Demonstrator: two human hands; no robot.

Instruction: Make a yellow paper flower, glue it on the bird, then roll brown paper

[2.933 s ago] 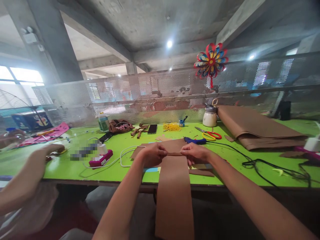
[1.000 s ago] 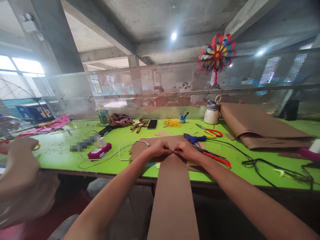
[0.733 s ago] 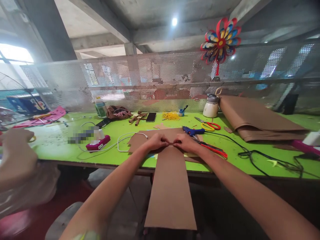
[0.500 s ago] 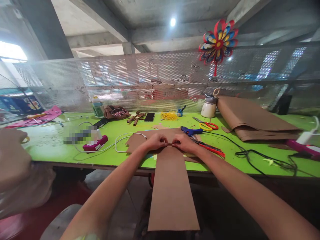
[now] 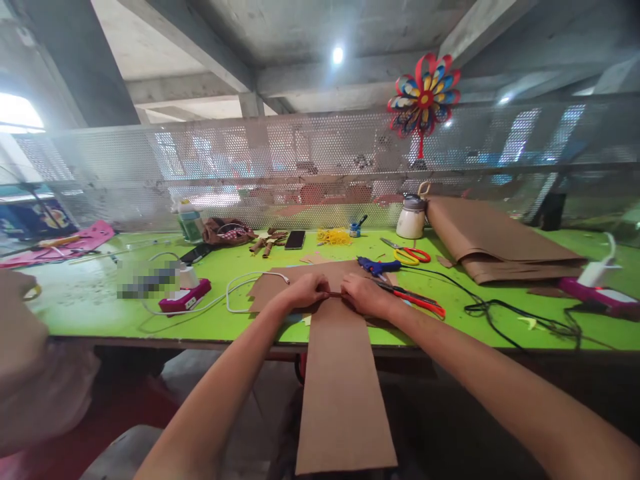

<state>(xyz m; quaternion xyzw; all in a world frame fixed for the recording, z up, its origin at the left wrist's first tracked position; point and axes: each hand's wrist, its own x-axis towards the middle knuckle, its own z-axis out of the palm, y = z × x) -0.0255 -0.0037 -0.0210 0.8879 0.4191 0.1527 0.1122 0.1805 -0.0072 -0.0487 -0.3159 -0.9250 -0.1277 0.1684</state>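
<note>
A long strip of brown kraft paper (image 5: pixel 343 393) hangs over the table's front edge toward me. Its far end is turned into a narrow roll or fold. My left hand (image 5: pixel 309 291) pinches that end at its left, with fingers closed. At the right part of the same end, my right hand (image 5: pixel 364 295) is closed on it too, its fingertips partly hidden. Under both hands lie more brown paper sheets (image 5: pixel 270 287). Just beyond my right hand rests a blue glue gun (image 5: pixel 379 267), and red-handled scissors (image 5: pixel 417 302) lie beside my right wrist.
Yellow-handled scissors (image 5: pixel 407 253), a phone (image 5: pixel 295 240), yellow shreds (image 5: pixel 334 237) and a white jar (image 5: pixel 410 219) stand farther back. Folded brown paper (image 5: pixel 500 237) lies right. Cables run from purple power strips (image 5: pixel 185 298) on both sides. Another person's sleeve (image 5: pixel 23 313) is at the left edge.
Both hands have stayed on the strip's far end, working its edge into a narrower roll or fold. The strip's near end has come into view. The neighbour's arm has drawn back to the left.
</note>
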